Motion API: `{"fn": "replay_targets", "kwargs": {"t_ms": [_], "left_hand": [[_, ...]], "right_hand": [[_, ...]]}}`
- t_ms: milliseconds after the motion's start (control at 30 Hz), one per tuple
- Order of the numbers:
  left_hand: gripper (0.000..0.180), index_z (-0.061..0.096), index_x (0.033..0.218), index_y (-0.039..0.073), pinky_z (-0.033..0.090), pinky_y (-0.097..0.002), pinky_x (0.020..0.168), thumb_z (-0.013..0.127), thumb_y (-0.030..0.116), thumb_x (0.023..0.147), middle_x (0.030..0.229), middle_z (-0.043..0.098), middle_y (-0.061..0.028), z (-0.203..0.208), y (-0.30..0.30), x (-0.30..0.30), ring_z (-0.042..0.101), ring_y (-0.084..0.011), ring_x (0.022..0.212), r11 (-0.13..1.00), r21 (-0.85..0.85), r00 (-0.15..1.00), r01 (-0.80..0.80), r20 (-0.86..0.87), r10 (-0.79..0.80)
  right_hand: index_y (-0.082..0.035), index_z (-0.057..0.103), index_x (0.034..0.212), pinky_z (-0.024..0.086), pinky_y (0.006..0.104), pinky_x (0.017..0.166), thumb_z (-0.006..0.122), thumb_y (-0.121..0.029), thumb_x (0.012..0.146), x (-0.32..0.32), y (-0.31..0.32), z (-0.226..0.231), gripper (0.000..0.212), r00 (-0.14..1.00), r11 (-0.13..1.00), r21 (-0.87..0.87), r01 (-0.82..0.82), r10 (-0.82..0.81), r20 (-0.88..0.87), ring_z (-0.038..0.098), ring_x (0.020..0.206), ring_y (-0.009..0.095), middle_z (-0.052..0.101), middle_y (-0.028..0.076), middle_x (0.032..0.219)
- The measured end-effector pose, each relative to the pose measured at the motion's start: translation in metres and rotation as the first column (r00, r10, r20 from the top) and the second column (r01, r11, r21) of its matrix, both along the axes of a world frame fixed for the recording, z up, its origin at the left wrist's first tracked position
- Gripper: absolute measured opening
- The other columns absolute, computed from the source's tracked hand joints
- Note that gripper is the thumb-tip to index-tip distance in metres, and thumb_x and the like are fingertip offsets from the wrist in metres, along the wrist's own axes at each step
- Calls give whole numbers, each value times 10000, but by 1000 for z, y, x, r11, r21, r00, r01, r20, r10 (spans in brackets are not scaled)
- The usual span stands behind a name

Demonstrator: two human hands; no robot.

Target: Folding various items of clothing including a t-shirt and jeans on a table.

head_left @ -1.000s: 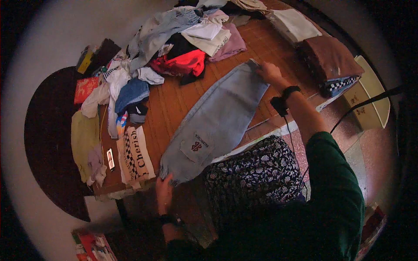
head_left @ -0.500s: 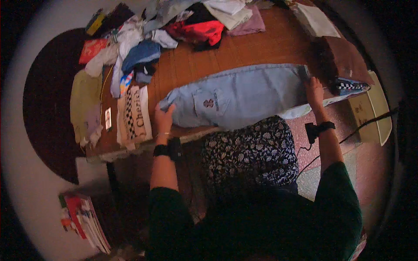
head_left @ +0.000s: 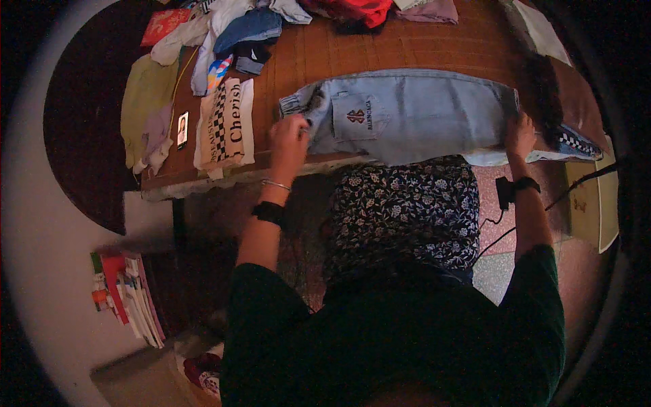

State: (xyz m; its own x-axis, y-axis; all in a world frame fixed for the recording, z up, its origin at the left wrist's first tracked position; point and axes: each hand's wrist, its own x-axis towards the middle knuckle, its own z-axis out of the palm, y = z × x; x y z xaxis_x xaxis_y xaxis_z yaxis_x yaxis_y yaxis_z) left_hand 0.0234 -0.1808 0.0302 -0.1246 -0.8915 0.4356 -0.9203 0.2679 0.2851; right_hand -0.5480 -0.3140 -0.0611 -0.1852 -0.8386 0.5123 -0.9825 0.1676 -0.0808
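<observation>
A pair of light blue jeans [head_left: 413,112] lies folded lengthwise across the front of the wooden table [head_left: 380,51], with a small dark emblem on its back pocket. My left hand [head_left: 290,139] grips the waistband end at the left. My right hand [head_left: 520,132] holds the leg end at the right, close to a dark checkered-edged garment [head_left: 566,125]. Both wrists wear dark bands.
A checkered cloth bag [head_left: 227,122] and a phone [head_left: 182,129] lie left of the jeans. Behind them is a heap of clothes [head_left: 251,27], with a red garment [head_left: 352,10] at the back. Books [head_left: 125,295] are stacked on the floor at lower left. A cable [head_left: 576,183] runs past my right arm.
The jeans have swung from a diagonal lie to level along the table's front edge. My left hand moved up onto the waistband, and my right hand came down to the leg end.
</observation>
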Motion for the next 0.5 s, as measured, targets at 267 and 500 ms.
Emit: {"fn": "replay_targets", "kwargs": {"t_ms": [267,500], "left_hand": [[326,564,1058,15,453,-444,861,668,255,864,1014,641,-182,-22,0,-1,599,-373,939,968,163,909,-191,-342,237],[469,564,1120,-40,457,-430,858,591,382,918,1049,636,-260,-38,-24,64,597,-418,997,898,202,816,-390,-377,439]], "right_hand": [[-85,575,1113,482,490,777,510,-311,938,1,-1,0,293,999,998,-54,-33,33,-4,603,970,363,615,147,1061],[-76,563,1178,460,476,875,479,-317,956,4,-6,6,338,999,994,109,-23,20,30,572,1071,363,606,149,1147]]}}
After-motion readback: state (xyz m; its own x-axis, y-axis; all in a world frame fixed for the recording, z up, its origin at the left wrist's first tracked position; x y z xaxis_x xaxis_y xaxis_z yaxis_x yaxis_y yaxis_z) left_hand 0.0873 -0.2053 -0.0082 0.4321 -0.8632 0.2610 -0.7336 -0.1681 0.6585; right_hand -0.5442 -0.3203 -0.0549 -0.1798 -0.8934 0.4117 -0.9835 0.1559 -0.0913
